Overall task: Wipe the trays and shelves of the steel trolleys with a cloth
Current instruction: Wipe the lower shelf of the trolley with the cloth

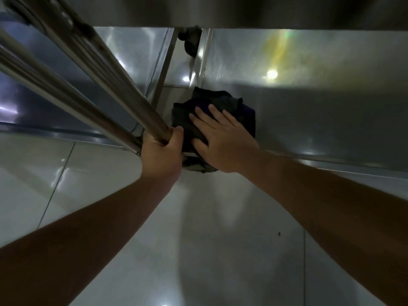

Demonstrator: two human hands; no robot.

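Post gripped by left hand | right hand fingers flat on cloth

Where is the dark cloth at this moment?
In the head view the dark cloth lies near the centre, on the near left corner of the right steel shelf, pressed flat under the right hand, beside the left hand gripping the upright post.
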